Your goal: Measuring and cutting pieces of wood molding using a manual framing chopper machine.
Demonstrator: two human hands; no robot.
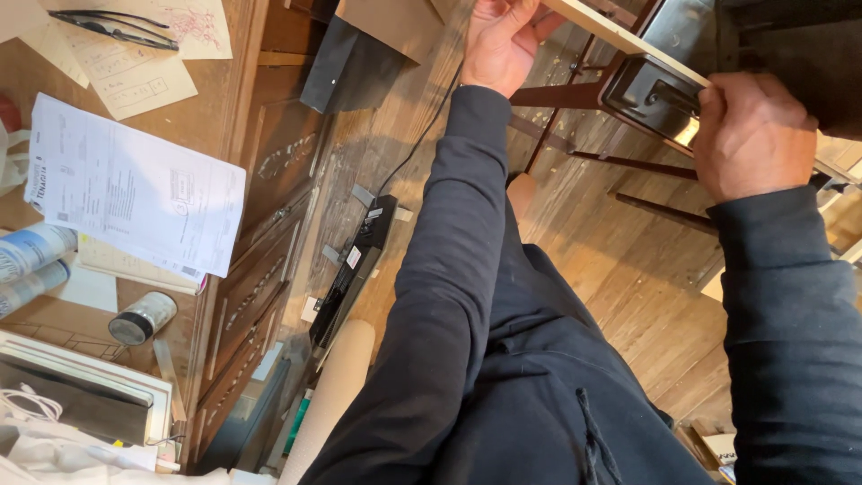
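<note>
A person in a dark hooded sweatshirt grips a long, pale, flat wooden board point(620, 34) with both hands above a worn plank floor point(620, 269); the left hand point(503, 40) closes around the board near the top edge of the view, thumb and fingers curled over it; the right hand point(750, 135) is closed knuckles-up over the board's further run, just beside a glossy black rectangular metal box point(651, 97) that seems fixed to a dark red-brown wooden frame of thin rails point(575, 135); whether the fingers also touch the box cannot be told. The board looks stiff, light and thin-edged, likely to flex little but to lever awkwardly if held at one end only, so a grip spread apart along its length, as here, seems the sound one. At the left, a brown wooden desk with drawers point(260, 260) carries white printed papers point(135, 189), a small capped jar point(142, 317) and black scissors point(115, 29); a black power strip point(355, 269) lies on the floor by the desk's front edge.
</note>
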